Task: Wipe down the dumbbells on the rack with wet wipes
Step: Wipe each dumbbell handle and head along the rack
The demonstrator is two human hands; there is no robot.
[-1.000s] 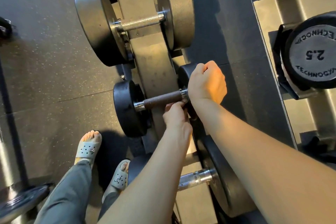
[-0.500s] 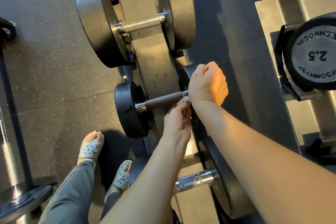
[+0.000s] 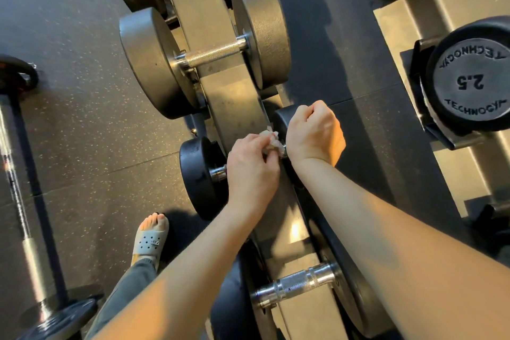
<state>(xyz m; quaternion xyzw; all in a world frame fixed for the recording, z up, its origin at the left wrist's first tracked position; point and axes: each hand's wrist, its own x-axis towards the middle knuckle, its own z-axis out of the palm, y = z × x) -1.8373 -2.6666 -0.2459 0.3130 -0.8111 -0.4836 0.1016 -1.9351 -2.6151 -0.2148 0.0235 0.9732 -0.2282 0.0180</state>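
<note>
Left hand (image 3: 252, 167) presses wipe (image 3: 271, 141) on dumbbell (image 3: 197, 174) handle; right hand (image 3: 314, 132) grips its end (fist).

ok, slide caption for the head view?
Left hand holds a wet wipe on the black dumbbell's handle; right hand grips its end.

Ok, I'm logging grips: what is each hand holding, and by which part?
The left hand pinches a crumpled wet wipe against the handle of the small dumbbell; the right hand grips the rim of its right head.
</note>
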